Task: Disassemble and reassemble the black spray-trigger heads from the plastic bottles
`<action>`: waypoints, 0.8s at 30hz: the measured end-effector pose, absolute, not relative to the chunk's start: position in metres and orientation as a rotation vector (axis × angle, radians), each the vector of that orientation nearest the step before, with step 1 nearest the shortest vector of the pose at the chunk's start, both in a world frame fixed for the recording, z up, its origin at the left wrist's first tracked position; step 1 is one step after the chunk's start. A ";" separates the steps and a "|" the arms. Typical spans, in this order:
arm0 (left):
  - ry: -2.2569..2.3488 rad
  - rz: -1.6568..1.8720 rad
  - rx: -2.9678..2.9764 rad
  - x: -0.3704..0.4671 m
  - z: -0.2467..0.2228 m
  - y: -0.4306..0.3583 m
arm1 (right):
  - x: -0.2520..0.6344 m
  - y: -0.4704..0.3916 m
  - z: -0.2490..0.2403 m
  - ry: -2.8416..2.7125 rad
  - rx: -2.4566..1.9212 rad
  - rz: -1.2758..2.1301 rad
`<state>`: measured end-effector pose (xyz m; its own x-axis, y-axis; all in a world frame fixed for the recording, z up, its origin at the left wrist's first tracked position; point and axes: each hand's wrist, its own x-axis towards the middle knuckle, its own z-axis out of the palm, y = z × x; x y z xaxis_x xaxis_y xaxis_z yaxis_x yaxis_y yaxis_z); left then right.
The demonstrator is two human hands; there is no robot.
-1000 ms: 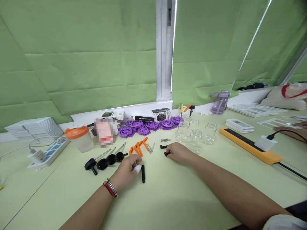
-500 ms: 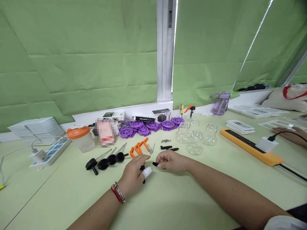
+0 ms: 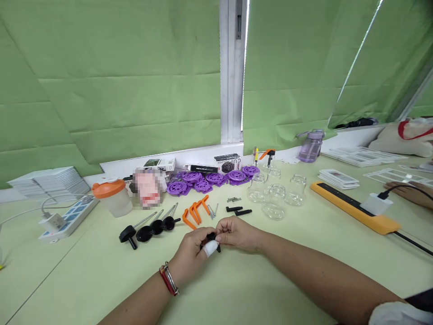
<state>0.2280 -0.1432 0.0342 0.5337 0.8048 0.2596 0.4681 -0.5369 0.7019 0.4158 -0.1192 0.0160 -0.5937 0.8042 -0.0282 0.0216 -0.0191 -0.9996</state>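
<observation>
Left hand (image 3: pixel 196 246) and right hand (image 3: pixel 240 234), fingers closed on black plastic pieces (image 3: pixel 211 236), over worktop (image 3: pixel 250 289) toward near edge. Bulky thumb bandage (image 3: pixel 210 248) could blunt left pinch, letting a piece slip.

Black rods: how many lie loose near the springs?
2: the left rod just nearer than the springs, the right rod beside it. Black parts at the left hand and right hand are partly hidden.
</observation>
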 end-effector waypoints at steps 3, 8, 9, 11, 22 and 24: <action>1.045 0.754 2.204 0.226 0.034 -0.143 | 0.425 -0.106 0.019 -1.763 -0.967 1.475; 1.069 0.683 2.193 0.223 0.030 -0.141 | 0.459 -0.065 0.019 -1.736 -1.410 0.696; 1.078 0.668 2.182 0.223 0.029 -0.140 | 0.466 -0.058 0.018 -1.768 -1.527 0.557; 1.104 0.647 2.157 0.223 0.028 -0.139 | 0.477 -0.048 0.018 -1.788 -1.626 0.455; 1.094 0.621 2.215 0.225 0.031 -0.139 | 0.473 -0.021 0.020 -1.911 -1.900 0.455; 1.097 0.619 2.227 0.225 0.031 -0.139 | 0.472 -0.018 0.019 -1.915 -1.926 0.452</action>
